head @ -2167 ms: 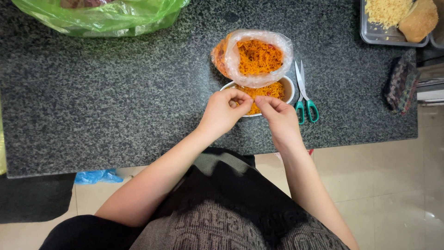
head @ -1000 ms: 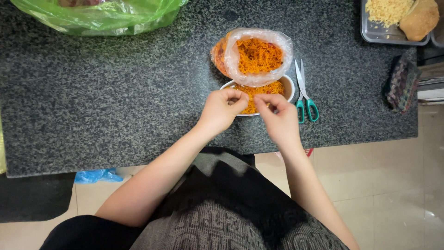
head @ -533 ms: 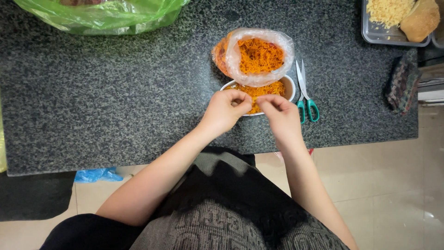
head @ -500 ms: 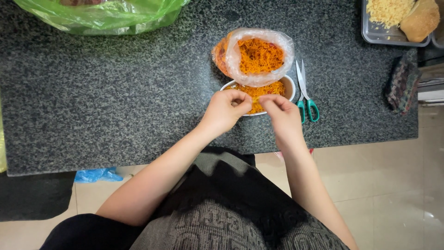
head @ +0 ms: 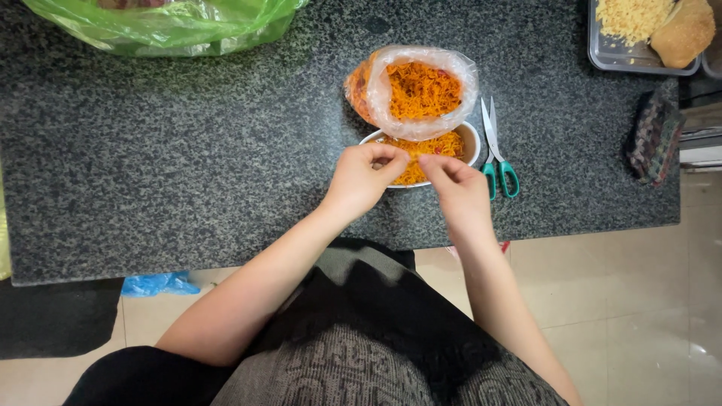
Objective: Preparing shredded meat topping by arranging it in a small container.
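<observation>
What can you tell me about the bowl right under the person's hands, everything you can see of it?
The bowl is round and shallow with a pale rim and a brownish inner wall, filled with orange shredded food. It sits upright near the front edge of the speckled dark stone counter. A clear plastic bag of the same orange shreds rests against its far rim. Green-handled scissors lie close beside it on the right. The left hand and right hand cover its near rim, fingers pinched together over the food; whether they touch the bowl is unclear.

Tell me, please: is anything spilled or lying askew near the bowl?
Nothing looks spilled. One oddity: the clear bag of orange noodles leans on the far rim of the bowl, not flat on the counter. The scissors lie beside the bowl.
</observation>
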